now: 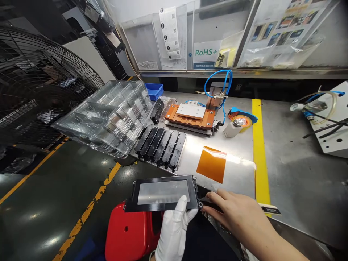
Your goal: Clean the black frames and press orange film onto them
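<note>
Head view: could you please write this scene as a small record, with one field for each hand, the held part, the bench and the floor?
Left hand: white-gloved, gripping the panel's lower edge, thumb on its face
Right hand: bare, fingers by the panel's right end; its grip is unclear
Held part: black-framed panel with a pale window
Bench: orange sheet; row of black parts; orange fixture with white plate on top
Floor: red stool; worn yellow line
</note>
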A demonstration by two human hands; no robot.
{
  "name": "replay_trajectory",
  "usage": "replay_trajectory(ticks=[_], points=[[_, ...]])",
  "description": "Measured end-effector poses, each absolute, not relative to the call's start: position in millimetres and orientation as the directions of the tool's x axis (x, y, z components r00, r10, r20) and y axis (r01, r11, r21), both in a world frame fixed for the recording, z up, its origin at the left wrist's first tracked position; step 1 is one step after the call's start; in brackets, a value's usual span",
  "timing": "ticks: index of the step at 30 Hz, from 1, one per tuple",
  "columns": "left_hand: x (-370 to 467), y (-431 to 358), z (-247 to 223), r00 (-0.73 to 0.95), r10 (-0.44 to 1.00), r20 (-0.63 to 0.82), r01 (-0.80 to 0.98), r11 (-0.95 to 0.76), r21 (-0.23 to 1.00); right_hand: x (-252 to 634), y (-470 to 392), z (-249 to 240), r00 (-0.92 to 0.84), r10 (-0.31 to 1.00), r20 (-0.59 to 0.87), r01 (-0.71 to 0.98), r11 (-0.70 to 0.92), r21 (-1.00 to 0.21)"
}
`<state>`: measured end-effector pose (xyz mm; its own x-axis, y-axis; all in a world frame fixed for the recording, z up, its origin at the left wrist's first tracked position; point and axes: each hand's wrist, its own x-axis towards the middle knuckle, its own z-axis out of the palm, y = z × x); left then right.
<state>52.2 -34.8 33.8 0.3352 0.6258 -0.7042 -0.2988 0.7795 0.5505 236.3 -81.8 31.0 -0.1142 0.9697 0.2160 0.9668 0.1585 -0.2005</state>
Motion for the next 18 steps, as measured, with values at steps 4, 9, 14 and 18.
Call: replay_trajectory(ticks=[4,9,14,18], points=[[52.2,-36.2,30.8,0.323,0.636,-0.700,-0.313,0.770,0.556,236.9,-82.9,32.1,-0.116,0.970,0.213,0.970,0.157,-0.187],[52.2,-35.8,28.6,0.311,0.642,-0.701,-0.330,0.765,0.554,233.9,-81.9,31.5,-0.124,0.963,0.238,0.970,0.168,-0.177],[52.4,-34.4,28.7,0.302,0.639,-0.708,-0.345,0.765,0.544,233.3,-81.4,30.5,-0.143,0.957,0.250,0.963,0.193,-0.189],[53.7,-29.4,31.9,0.300,0.630,-0.717,-0.356,0.771,0.528,236.9,-78.7,31.4,-0.187,0.939,0.289,0.959,0.238,-0.155]])
